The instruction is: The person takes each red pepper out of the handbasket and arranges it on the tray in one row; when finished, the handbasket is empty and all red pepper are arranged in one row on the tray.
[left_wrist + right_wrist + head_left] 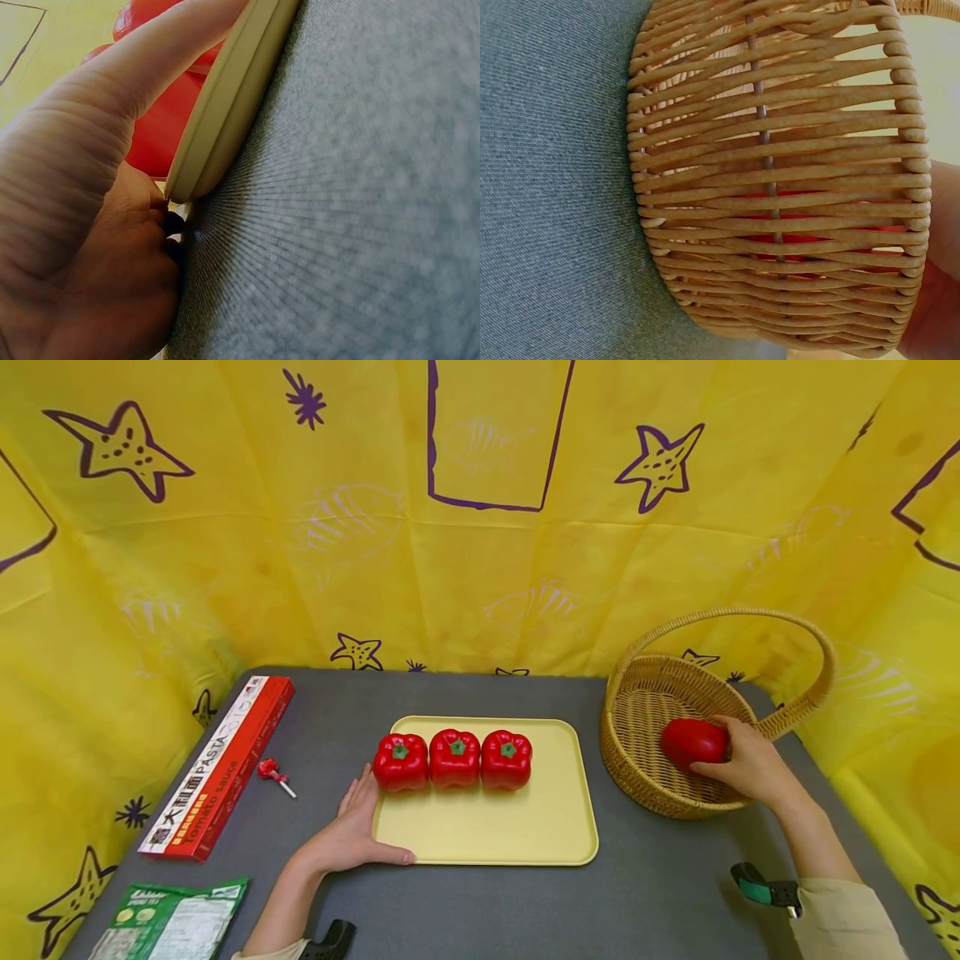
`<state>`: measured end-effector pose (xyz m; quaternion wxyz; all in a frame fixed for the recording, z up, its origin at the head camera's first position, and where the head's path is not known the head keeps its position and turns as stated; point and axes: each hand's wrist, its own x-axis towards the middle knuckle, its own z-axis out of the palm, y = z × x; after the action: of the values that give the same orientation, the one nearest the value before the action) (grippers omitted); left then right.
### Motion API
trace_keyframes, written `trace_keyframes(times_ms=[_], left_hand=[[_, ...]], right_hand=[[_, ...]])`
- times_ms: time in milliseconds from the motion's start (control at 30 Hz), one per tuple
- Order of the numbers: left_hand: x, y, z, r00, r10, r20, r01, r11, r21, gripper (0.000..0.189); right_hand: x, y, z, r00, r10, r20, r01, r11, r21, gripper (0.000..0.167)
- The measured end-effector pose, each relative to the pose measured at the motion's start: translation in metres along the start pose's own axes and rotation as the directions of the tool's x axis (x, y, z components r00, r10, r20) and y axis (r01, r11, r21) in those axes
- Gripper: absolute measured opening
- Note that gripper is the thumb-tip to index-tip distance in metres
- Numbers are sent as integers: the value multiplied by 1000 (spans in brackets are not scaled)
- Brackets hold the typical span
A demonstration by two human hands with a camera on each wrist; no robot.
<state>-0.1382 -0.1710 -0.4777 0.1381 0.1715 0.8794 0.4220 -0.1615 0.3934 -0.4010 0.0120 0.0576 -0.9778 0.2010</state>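
Three glossy red bell peppers point(454, 760) with green stems stand in a row on the pale yellow tray point(495, 835). My left hand point(348, 831) rests at the tray's near left corner, fingers stretched along the left side and thumb lying on the front rim. In the left wrist view the thumb point(97, 97) crosses over the tray rim point(225, 105). On the right, my right hand point(750, 760) reaches into a wicker basket point(637, 777) and grips a smooth red oval vegetable point(692, 743), its stem hidden. Red shows through the basket weave point(772, 217) in the right wrist view.
A red and white pasta box point(225, 768) lies along the table's left side, with a red lollipop point(274, 772) beside it. Nearer the front left is a green packet point(172, 922). The basket's tall handle point(750, 614) arches above its opening. Yellow patterned cloth point(480, 568) surrounds the table.
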Motion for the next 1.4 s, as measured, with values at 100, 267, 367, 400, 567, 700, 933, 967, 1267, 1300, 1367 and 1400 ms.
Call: trace_keyframes(times_ms=[100,267,367,400,567,700,933,967,1267,1300,1367,1400], left_hand=[[0,-1,0,1000,-2,2,2,1000,2,130],[0,-2,0,1000,11,-4,-11,1000,5,130],[0,-2,0,1000,11,-5,-11,1000,4,130],[0,-2,1,1000,9,-6,-9,1000,2,130],[-1,-2,1,1000,12,-11,-12,1000,6,131],[-1,-2,1,1000,24,-20,-23,1000,12,131],[-1,-3,1,999,24,-24,-23,1000,18,131],[-1,-2,1,999,22,-23,-22,1000,18,131],[-1,-2,1,1000,14,-11,-14,1000,14,131],[0,-2,1,1000,17,-13,-17,1000,16,131],[0,-2,1,1000,21,-15,-21,1000,17,131],[0,-2,1,1000,22,-16,-22,1000,18,131]], right_hand=[[-1,-2,2,1000,4,-15,-4,1000,5,85],[-4,-7,5,998,4,-58,-3,1000,24,81],[-6,-11,8,996,2,-89,1,999,34,78],[-6,-12,9,995,2,-99,2,999,40,77],[-7,-20,14,989,4,-147,4,998,56,76],[-9,-28,16,984,-1,-177,12,998,62,76],[-11,-40,16,982,-8,-186,27,994,102,78],[-11,-42,15,981,-9,-192,30,994,105,78],[-13,-62,9,977,-1,-211,37,986,165,80],[-14,-64,8,977,-3,-215,40,985,170,80],[-14,-69,6,976,-7,-219,47,983,177,80],[-14,-71,4,975,-9,-223,50,983,178,80]])
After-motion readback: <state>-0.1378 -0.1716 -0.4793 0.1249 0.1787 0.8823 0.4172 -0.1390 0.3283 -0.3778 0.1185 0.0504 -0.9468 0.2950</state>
